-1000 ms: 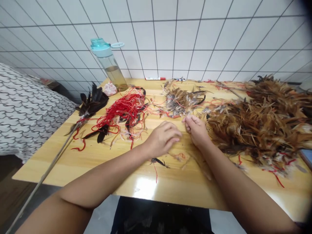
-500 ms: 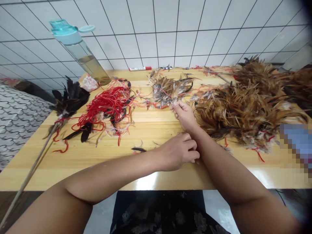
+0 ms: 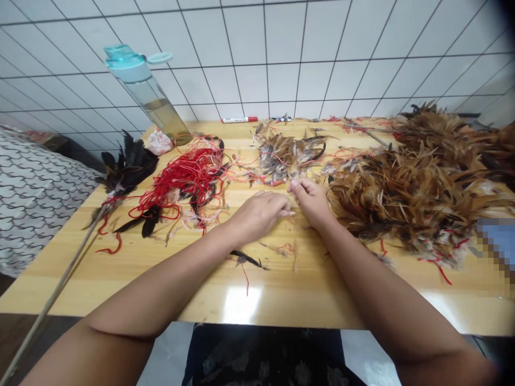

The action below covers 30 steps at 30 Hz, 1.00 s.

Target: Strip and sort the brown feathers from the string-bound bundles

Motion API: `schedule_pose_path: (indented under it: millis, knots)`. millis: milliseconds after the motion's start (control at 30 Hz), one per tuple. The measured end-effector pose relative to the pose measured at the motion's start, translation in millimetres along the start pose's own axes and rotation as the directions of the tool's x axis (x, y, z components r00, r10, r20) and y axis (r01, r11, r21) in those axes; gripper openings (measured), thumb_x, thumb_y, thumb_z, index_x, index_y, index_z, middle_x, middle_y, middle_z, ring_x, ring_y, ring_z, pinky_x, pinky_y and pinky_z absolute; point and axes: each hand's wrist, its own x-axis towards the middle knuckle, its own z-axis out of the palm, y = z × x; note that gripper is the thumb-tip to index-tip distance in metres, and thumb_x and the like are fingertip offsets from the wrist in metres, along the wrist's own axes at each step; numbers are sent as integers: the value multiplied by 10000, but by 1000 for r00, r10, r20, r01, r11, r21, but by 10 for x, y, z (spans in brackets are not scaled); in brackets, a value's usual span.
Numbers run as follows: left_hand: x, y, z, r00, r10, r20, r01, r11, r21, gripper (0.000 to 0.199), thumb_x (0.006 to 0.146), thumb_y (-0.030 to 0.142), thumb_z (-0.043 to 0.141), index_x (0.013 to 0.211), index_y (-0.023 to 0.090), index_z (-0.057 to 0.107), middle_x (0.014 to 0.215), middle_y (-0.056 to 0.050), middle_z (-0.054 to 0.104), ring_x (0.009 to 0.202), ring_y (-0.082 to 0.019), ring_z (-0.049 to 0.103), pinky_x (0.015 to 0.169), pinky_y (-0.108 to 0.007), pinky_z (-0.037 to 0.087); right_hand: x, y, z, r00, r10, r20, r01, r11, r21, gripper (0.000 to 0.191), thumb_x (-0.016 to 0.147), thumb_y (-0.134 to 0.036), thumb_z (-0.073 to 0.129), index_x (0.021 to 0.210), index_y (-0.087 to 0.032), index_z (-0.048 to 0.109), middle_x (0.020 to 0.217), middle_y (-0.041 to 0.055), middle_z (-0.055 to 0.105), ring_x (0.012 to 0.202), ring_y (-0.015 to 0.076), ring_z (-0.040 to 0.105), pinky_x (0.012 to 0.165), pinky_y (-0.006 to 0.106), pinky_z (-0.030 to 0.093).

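Note:
My left hand (image 3: 261, 214) hovers over the middle of the table with its fingers curled together; anything in them is too small to make out. Just to its right, my right hand (image 3: 310, 201) is closed in a pinch at the near edge of a small pile of brown and grey feathers (image 3: 281, 155). What sits between its fingertips is hidden. Close by on the right spreads a large heap of brown feathers (image 3: 410, 187). To the left lies a tangle of red string (image 3: 181, 177). A dark loose feather (image 3: 249, 259) rests below my left wrist.
A stick with black feathers (image 3: 126, 163) tied at its end slants along the left side. Behind stand a water bottle (image 3: 161, 104) and a crumpled white-pink wad (image 3: 160, 142). A red marker (image 3: 239, 119) lies by the tiled wall, and a blurred blue object (image 3: 497, 244) at right.
My left hand has moved up and left, from beside my right wrist to near my right fingertips. My right hand stays pinched by the small feather pile. The view has shifted slightly.

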Motion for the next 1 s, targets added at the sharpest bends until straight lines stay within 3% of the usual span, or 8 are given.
schedule_pose_path:
  millis: [100,233,533,700,800,900,1000]
  knots:
    - [16,-207,-108,998,-60,-33,57,994,-97,102,907,164,457,878,167,554,845,-25,639,775,-122,572,712,-231,412,-16,-26,-1,1000,-27,8,27,997,-70,336,836,-497,528,710,-191,588,534,-49,410,522,106,364,527,245,295]
    - [19,-328,-120,993,-105,-53,97,985,-140,96,877,120,502,869,163,588,834,-17,657,789,-115,591,723,-216,425,-29,-60,2,996,-64,54,73,979,-191,293,842,-427,514,701,-187,606,551,-32,459,529,113,399,541,251,320]
    - [12,-352,-87,987,-1,-163,5,1000,23,132,908,179,467,852,160,585,828,-48,631,796,-146,571,732,-250,433,-39,-45,40,980,-120,159,159,952,-263,251,810,-367,548,701,-182,679,694,34,667,683,166,599,676,279,432]
    - [4,-327,-40,987,15,-159,6,991,132,168,924,225,442,835,158,567,806,-60,615,771,-160,557,709,-268,425,-40,-35,49,970,-73,234,127,965,-230,230,781,-377,577,698,-189,680,708,29,679,687,170,603,680,285,434]
    - [6,-322,-24,983,19,-183,1,994,108,152,923,231,453,857,155,568,820,-60,628,789,-158,568,717,-265,431,-30,-42,36,963,-58,262,110,975,-191,225,765,-385,596,663,-189,640,665,9,631,664,155,563,669,276,419]
    - [14,-352,-60,965,-43,-260,52,998,27,110,902,214,496,945,156,579,895,-60,653,848,-151,585,773,-264,443,-20,-74,8,969,-31,247,65,989,-132,268,769,-428,599,644,-190,597,621,-14,556,621,129,489,639,263,391]
    - [18,-417,-120,914,-215,-343,210,976,-53,121,867,182,522,961,160,596,895,-47,660,837,-144,589,785,-269,447,-21,-116,-20,987,25,160,-19,999,-42,320,784,-493,583,671,-194,580,567,-35,457,552,108,392,564,248,332]
